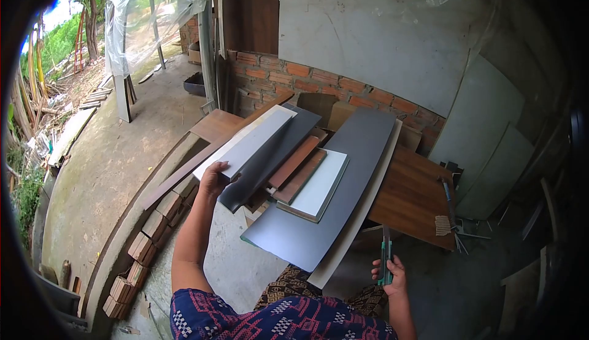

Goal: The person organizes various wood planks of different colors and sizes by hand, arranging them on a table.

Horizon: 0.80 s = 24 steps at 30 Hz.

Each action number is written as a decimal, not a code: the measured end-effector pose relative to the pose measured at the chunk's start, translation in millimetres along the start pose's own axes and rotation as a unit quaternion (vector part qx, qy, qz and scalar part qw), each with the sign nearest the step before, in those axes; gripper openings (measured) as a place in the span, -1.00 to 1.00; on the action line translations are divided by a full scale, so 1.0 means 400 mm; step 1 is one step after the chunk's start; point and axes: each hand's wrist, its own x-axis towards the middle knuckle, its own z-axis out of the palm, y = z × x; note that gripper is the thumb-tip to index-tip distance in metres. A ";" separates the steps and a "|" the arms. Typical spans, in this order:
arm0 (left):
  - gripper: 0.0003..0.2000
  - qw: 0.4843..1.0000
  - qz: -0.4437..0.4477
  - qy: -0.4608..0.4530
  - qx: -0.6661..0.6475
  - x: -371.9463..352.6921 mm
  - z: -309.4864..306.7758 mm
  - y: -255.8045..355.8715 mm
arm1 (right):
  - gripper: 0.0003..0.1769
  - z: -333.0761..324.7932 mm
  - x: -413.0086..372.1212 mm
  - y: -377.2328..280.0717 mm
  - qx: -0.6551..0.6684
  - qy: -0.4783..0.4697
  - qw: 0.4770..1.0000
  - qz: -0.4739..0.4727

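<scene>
My left hand [215, 179] is closed on the near end of a white board [248, 141], which lies over a dark grey board [270, 156]. In my right hand [391, 274] is a green-and-black tool [385, 257] with a narrow blade or bar pointing up; its exact kind is unclear. Between the hands, a long grey panel [319, 217] rests on top of a lighter one. On it sit a pale white-green board [316, 183] and narrow brown boards [296, 162].
A brown wooden board [411, 196] extends to the right, with a hammer-like tool [446, 190] and a small ribbed piece [442, 225] near its edge. Stacked bricks [141, 248] line the low kerb at left. A brick wall [331, 82] stands behind.
</scene>
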 end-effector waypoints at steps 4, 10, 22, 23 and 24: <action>-0.76 0.996 -0.021 0.085 -0.034 0.046 -0.020 -0.009 | -0.74 -0.013 0.001 0.011 -0.005 0.002 1.000 0.005; -0.55 0.946 0.062 0.207 0.240 0.067 -0.038 0.032 | -0.76 -0.002 0.000 0.020 -0.013 0.018 1.000 0.016; -0.48 0.560 0.003 0.141 0.817 0.037 0.041 0.072 | -0.70 0.005 0.002 0.046 0.010 0.008 1.000 0.017; -0.51 0.570 -0.019 0.135 0.810 0.050 0.035 0.066 | -0.70 -0.001 0.000 0.048 0.009 0.013 1.000 0.014; -0.54 0.543 0.032 0.158 0.824 0.050 0.034 0.053 | -0.70 -0.008 -0.001 0.050 0.014 0.012 1.000 0.022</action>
